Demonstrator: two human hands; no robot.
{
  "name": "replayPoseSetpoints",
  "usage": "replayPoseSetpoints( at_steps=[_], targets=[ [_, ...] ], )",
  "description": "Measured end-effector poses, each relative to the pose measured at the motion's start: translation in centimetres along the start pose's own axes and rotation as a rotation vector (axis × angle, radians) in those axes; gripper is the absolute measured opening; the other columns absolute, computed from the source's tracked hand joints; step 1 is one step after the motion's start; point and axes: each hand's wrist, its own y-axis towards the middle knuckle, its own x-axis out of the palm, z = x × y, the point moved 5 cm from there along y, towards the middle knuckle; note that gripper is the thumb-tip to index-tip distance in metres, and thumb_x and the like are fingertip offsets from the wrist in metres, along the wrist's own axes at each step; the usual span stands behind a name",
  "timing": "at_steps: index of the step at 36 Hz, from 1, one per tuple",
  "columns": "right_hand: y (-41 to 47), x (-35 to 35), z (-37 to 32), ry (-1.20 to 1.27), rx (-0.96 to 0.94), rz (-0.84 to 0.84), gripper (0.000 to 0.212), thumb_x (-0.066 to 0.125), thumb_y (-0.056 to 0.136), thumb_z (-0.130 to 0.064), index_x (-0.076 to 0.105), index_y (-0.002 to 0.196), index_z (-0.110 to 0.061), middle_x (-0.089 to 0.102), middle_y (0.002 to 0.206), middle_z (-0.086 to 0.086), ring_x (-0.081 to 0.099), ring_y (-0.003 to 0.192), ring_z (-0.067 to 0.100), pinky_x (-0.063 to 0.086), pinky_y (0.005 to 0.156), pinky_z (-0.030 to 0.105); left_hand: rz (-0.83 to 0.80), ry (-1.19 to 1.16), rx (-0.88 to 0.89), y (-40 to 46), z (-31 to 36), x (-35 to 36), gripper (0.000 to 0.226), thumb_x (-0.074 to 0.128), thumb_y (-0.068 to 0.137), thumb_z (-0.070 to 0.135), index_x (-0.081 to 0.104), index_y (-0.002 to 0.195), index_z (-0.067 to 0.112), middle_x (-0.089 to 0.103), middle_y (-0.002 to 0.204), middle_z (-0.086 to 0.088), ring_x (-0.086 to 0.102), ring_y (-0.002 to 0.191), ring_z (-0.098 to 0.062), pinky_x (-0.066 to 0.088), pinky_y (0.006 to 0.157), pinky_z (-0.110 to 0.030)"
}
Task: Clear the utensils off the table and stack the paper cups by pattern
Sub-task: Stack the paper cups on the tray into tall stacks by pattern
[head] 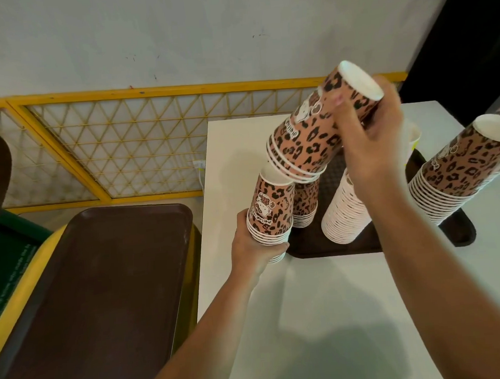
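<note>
At a white table, our right hand grasps an inverted stack of leopard-print paper cups at twelve o'clock, its long axis tilted, base toward one o'clock, rims toward seven. Our left hand grips a shorter leopard-print stack at nine o'clock, upside down and near upright. On the brown tray stand a third leopard stack, a pale pink stack and, at three o'clock, a tall leopard stack leaning right. A second brown tray lies at eight o'clock.

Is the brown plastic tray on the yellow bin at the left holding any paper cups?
No, the brown plastic tray on the yellow bin shows only its bare surface; all the cups are over the white table.
</note>
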Motion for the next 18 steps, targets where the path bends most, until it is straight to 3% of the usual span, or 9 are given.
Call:
replayPoseSetpoints(
  at_steps=[4,8,11,15,18],
  targets=[
    [0.8,-0.5,0.0,-0.069,-0.082,0.083,0.055,0.057,0.082,-0.048,0.048,0.119,-0.008,0.055,0.103,-0.008,0.057,0.102,0.010,0.049,0.088,0.026,0.004,0.001,-0.004,0.1,0.0,-0.2,0.083,0.087,0.055,0.001,0.040,0.116,0.033,0.055,0.101,0.021,0.055,0.097,-0.007,0.044,0.073,-0.015],
    [0.8,0.4,1.7,-0.210,-0.094,0.070,0.056,0.060,0.084,-0.041,0.046,0.122,-0.003,0.056,0.110,0.004,0.051,0.099,0.010,0.041,0.084,0.013,0.009,0.008,-0.003,0.2,-0.1,-0.2,0.084,0.087,0.055,0.002,0.038,0.115,0.035,0.054,0.101,0.023,0.054,0.096,-0.006,0.044,0.076,-0.018],
    [-0.1,1.6,3.8,-0.273,-0.060,0.011,0.057,0.063,0.084,-0.038,0.045,0.127,-0.005,0.057,0.118,0.008,0.052,0.106,0.017,0.040,0.088,0.021,0.016,0.000,0.003,0.3,0.0,-0.3,0.083,0.087,0.055,0.001,0.039,0.114,0.035,0.055,0.100,0.024,0.054,0.094,-0.002,0.045,0.078,-0.022],
    [-1.3,2.7,6.4,-0.332,-0.023,-0.058,0.056,0.065,0.085,-0.030,0.044,0.128,-0.002,0.055,0.122,0.012,0.048,0.108,0.012,0.025,0.084,-0.001,0.015,-0.023,0.009,0.4,-0.2,-0.3,0.082,0.087,0.053,0.000,0.042,0.109,0.039,0.058,0.101,0.022,0.056,0.095,-0.001,0.049,0.084,-0.028],
    [-2.0,3.3,8.2,-0.314,0.007,-0.111,0.055,0.066,0.084,-0.027,0.045,0.127,0.000,0.056,0.120,0.014,0.051,0.111,0.020,0.029,0.089,0.006,0.017,-0.032,0.010,0.5,-0.3,-0.3,0.079,0.087,0.052,0.000,0.043,0.103,0.041,0.059,0.102,0.021,0.057,0.098,0.000,0.050,0.087,-0.032]
  ],
)
